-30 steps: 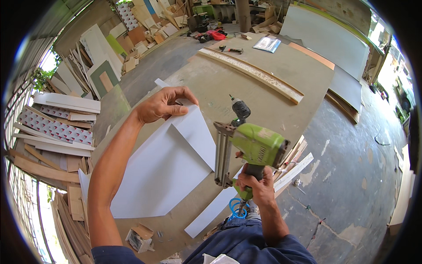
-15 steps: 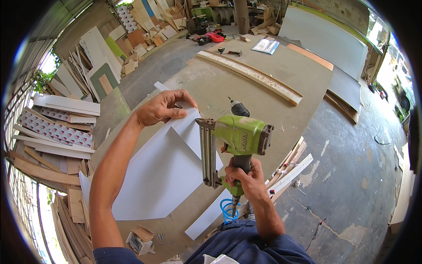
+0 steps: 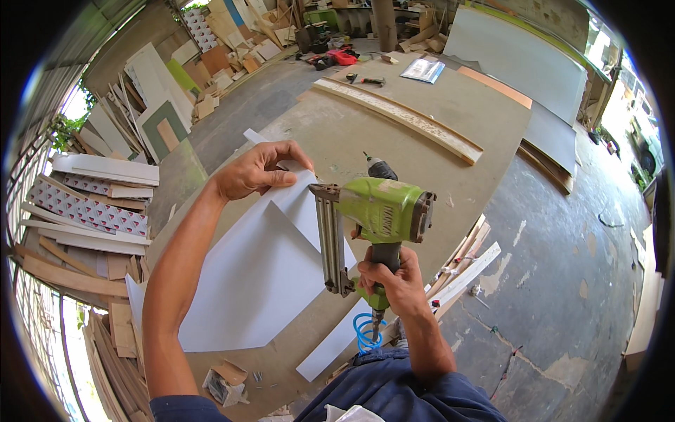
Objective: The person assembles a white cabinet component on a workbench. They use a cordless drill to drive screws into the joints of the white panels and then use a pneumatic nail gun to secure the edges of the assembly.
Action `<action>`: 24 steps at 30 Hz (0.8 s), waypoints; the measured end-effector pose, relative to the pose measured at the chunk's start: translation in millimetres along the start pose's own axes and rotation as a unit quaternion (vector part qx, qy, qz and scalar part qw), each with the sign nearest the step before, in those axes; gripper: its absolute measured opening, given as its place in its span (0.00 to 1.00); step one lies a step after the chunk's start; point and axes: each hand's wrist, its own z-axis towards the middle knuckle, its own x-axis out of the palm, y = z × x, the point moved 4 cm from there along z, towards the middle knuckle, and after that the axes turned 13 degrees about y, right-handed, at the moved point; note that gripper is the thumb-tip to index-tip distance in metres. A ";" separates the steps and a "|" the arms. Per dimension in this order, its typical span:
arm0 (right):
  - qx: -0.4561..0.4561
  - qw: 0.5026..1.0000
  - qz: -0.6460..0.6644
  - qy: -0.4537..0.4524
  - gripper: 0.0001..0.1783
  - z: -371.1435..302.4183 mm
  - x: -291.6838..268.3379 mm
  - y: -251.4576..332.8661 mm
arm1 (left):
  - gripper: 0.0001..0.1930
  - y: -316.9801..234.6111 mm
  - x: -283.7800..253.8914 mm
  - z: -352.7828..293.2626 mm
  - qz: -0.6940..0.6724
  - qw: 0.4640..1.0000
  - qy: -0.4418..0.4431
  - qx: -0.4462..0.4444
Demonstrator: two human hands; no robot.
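Note:
My right hand (image 3: pixel 391 280) is wrapped round the grip of a green pneumatic nail gun (image 3: pixel 383 207). A coiled blue air hose (image 3: pixel 365 334) runs from the bottom of its handle. The gun's nose meets the corner of a white panel piece (image 3: pixel 299 200), or stands very close to it. My left hand (image 3: pixel 261 171) pinches the upper end of that piece between thumb and fingers. Below it a larger white panel (image 3: pixel 242 288) spreads over the work table (image 3: pixel 288 366). Behind the gun lies a dark cordless drill (image 3: pixel 380 167) with its bit pointing away.
A long wooden channel strip (image 3: pixel 401 119) lies across the far part of the table, with a small tool (image 3: pixel 373 81) and a sheet in a plastic sleeve (image 3: pixel 422 69) beyond it. White strips (image 3: pixel 467 274) stick out at the right edge. Boards (image 3: pixel 105 190) are stacked at left.
The nail gun has shifted slightly to the left and up in the view. My left hand keeps its pinch on the white piece, almost in the same place.

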 end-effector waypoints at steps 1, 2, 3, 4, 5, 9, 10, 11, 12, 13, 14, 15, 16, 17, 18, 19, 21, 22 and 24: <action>-0.005 1.000 0.000 0.004 0.03 0.2 -0.8 -0.3 | 0.18 -0.2 -0.1 -0.1 -0.001 1.000 0.001 0.002; -0.004 1.000 0.000 0.004 0.03 0.3 -0.9 0.1 | 0.18 -0.1 -0.2 0.0 0.000 1.000 0.002 0.000; -0.004 1.000 0.000 0.004 0.03 0.5 -0.7 0.7 | 0.18 -0.1 -0.3 0.1 0.001 1.000 0.003 -0.001; -0.003 1.000 0.000 0.004 0.04 0.8 -0.5 1.4 | 0.18 0.0 -0.5 0.2 0.003 1.000 0.003 -0.003; -0.004 1.000 0.005 0.000 0.03 1.2 0.4 2.7 | 0.19 0.7 -1.0 0.1 0.003 1.000 0.005 0.000; -0.004 1.000 0.010 0.001 0.02 -0.4 0.8 1.2 | 0.16 4.0 -2.9 -0.7 0.002 1.000 0.008 0.013; -0.004 1.000 0.007 0.005 0.02 -2.2 -0.3 -2.1 | 0.15 3.8 -3.2 -1.7 0.001 1.000 0.008 0.017; 0.006 1.000 -0.003 0.010 0.03 -6.0 -1.9 -6.5 | 0.15 3.7 -2.8 -0.6 0.001 1.000 0.010 0.015; 0.015 1.000 -0.013 0.014 0.05 -11.3 -2.8 -11.7 | 0.15 2.8 -2.2 0.7 0.002 1.000 0.011 0.012; 0.025 0.999 -0.024 0.019 0.08 -14.7 -3.2 -15.8 | 0.15 2.8 -2.1 1.4 0.002 1.000 0.012 0.010; 0.025 0.999 -0.020 0.020 0.06 -15.1 -1.6 -19.1 | 0.15 3.2 -2.6 1.3 0.002 1.000 0.012 0.009; 0.025 0.999 -0.016 0.021 0.05 -14.3 1.9 -22.7 | 0.15 4.1 -3.3 1.2 0.002 1.000 0.012 0.009; 0.025 0.999 -0.012 0.022 0.03 -14.2 5.1 -25.4 | 0.15 4.9 -3.5 1.3 0.002 1.000 0.012 0.009; 0.026 0.999 -0.003 0.023 0.01 -15.2 7.7 -27.0 | 0.15 5.2 -3.4 1.2 -0.001 1.000 0.010 0.010; 0.022 0.999 -0.010 0.032 0.01 -15.3 8.5 -27.2 | 0.15 5.5 -2.8 1.1 -0.004 1.000 0.009 0.011; 0.018 0.999 -0.017 0.041 0.01 -15.3 8.9 -27.3 | 0.15 5.9 -2.6 1.1 -0.008 1.000 0.007 0.013; 0.008 0.999 -0.022 0.043 0.03 -15.3 11.8 -26.7 | 0.15 8.8 -5.0 -0.2 -0.002 1.000 0.008 0.016; 0.000 0.999 -0.019 0.035 0.05 -14.1 16.2 -26.0 | 0.15 9.6 -5.7 -1.1 0.001 1.000 0.008 0.017; -0.004 0.999 -0.022 0.028 0.08 -12.9 15.8 -25.4 | 0.15 7.6 -5.1 1.1 -0.001 1.000 0.012 0.010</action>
